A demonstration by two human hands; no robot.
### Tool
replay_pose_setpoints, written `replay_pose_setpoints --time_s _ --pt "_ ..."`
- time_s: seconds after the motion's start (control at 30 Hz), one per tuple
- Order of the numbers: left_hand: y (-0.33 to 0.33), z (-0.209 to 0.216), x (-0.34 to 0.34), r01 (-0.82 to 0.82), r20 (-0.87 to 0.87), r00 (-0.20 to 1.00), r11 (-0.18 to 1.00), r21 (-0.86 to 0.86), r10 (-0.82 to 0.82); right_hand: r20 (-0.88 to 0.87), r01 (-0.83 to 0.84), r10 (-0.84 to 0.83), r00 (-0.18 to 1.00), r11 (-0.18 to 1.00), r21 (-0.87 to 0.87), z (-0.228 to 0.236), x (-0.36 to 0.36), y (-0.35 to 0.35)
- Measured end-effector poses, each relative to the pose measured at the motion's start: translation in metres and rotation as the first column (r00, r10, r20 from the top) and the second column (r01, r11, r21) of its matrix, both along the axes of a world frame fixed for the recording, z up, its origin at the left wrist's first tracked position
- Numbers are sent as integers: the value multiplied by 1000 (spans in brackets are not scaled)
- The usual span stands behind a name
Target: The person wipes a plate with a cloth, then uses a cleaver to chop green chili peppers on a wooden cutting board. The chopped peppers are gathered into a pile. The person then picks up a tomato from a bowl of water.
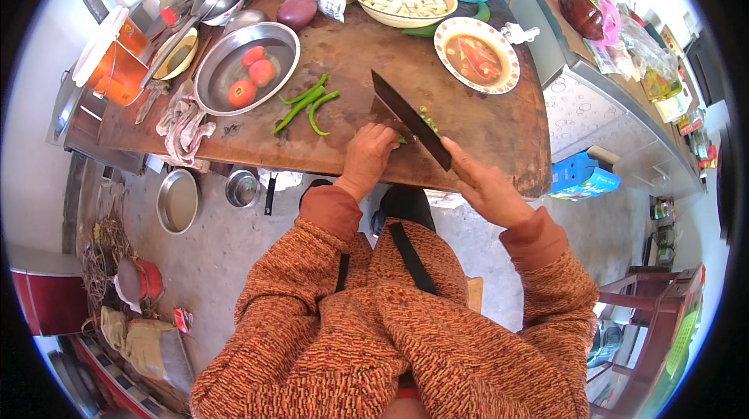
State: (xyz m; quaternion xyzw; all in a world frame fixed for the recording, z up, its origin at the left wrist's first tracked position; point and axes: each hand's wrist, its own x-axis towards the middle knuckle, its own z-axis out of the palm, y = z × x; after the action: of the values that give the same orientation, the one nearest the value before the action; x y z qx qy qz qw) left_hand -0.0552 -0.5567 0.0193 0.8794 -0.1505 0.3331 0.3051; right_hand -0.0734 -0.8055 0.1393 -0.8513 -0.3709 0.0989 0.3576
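Wooden table [351, 52], right fingers [459, 155] around a cleaver [411, 119], left fingers [380, 132] tight on a green pepper [402, 140]

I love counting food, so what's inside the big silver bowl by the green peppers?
Three red tomatoes are inside the silver bowl. Their undersides and the bit of bowl beneath them are covered, so I can't see those.
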Motion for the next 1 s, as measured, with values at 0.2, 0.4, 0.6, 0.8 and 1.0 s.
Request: replay_pose_setpoints --time_s 0.2,0.4,0.6,0.8,1.0 --pt "0 1 -2 14 22 1000 996 -85 -12 -85 -53 44 995 992 -113 38 -21 -1" --pt "3 -5 -1 35 -17 999 998 -43 -35 15 -77 79 997 988 -133 2 -26 1" --pt "6 0 -3 59 0 998 998 -13 -59 5 -19 19 1000 999 34 -21 -12 21" --pt "12 1 -6 81 -15 997 993 81 -80 -87 64 -58 995 995 71 -6 -5 6" --pt "10 -1 -8 34 2 999 999 13 -34 -94 -14 11 996 999 -30 36 -23 8"
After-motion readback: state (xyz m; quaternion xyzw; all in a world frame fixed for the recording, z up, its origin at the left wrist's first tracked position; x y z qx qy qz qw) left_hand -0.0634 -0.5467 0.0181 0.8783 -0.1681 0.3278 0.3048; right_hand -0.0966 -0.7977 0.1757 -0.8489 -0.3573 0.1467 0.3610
